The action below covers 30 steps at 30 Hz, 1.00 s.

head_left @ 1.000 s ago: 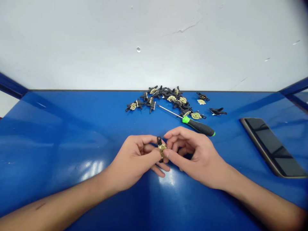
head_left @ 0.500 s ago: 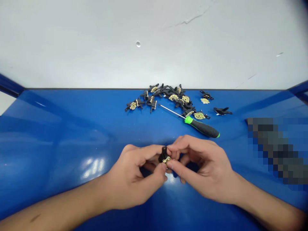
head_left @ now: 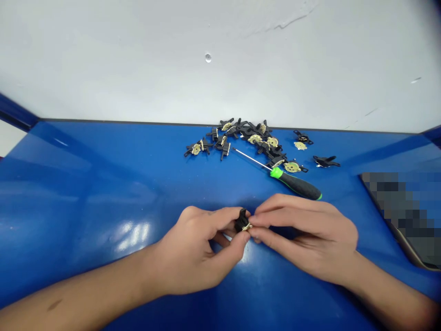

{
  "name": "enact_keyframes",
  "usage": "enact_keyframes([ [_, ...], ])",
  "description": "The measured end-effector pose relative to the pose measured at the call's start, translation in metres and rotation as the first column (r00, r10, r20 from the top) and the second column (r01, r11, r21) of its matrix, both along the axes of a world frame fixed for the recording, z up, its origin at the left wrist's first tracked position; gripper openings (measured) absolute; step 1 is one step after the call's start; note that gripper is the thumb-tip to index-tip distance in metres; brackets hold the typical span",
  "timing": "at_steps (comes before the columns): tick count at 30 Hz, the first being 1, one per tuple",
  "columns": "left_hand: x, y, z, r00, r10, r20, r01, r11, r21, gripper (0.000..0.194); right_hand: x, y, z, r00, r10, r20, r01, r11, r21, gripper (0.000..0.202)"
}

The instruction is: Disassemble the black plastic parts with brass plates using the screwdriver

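Note:
Between the fingertips of both hands is a small black part (head_left: 242, 220) with a gold metal plate (head_left: 247, 226) at its lower side. My left hand (head_left: 206, 248) pinches the black part between thumb and fingers. From the right, my right hand (head_left: 306, 234) has its thumb and fingertips pressed together at the edge of the gold plate. The fingertips hide part of the piece. A screwdriver (head_left: 298, 185) with a black and green handle lies beyond my hands, its tip toward similar black and gold parts (head_left: 255, 138).
A dark flat device (head_left: 406, 220), partly pixelated, lies on the blue table (head_left: 103, 184) at the right. One loose gold disc (head_left: 300, 145) and a separate black part (head_left: 325, 162) are at the back right. A pale wall (head_left: 138, 59) rises behind.
The view has shifted, moving the table items slightly right in the picture. My right hand has drawn its fingers straighter and closer together, and its wrist sits farther right.

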State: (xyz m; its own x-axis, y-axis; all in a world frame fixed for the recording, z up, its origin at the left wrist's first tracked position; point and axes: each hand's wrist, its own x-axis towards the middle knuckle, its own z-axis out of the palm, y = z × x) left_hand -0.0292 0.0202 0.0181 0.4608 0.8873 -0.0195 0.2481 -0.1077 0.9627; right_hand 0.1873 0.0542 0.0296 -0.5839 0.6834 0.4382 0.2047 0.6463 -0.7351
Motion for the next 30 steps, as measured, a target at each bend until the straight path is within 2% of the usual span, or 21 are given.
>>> enact_keyframes([
  [4,0.0027,0.0009,0.0005,0.999,0.001,0.039,-0.001,1.000,0.004,0.018,0.0014,0.0002,-0.0003,1.000,0.015,-0.005,-0.015,1.000,0.002,0.017],
  [7,0.0047,0.0011,-0.0015,0.996,0.020,0.082,-0.025,0.998,0.062,0.015,0.0006,0.0003,-0.0026,1.000,-0.006,-0.016,0.005,1.000,-0.018,0.015],
  [12,0.0062,0.0005,-0.0028,0.997,0.029,0.070,-0.035,0.995,0.090,0.012,-0.0010,0.0012,-0.0052,1.000,-0.027,0.001,0.027,0.999,-0.028,0.016],
  [22,0.0052,0.0031,0.0012,0.997,-0.010,0.075,0.017,0.995,-0.096,0.011,0.0046,0.0061,-0.0074,0.996,0.085,-0.014,-0.085,0.996,-0.031,0.018],
  [30,0.0055,0.0038,-0.0012,0.994,-0.001,0.110,0.023,0.980,-0.198,0.009,0.0024,0.0065,-0.0077,0.998,0.053,-0.024,-0.055,0.995,-0.083,0.018],
])
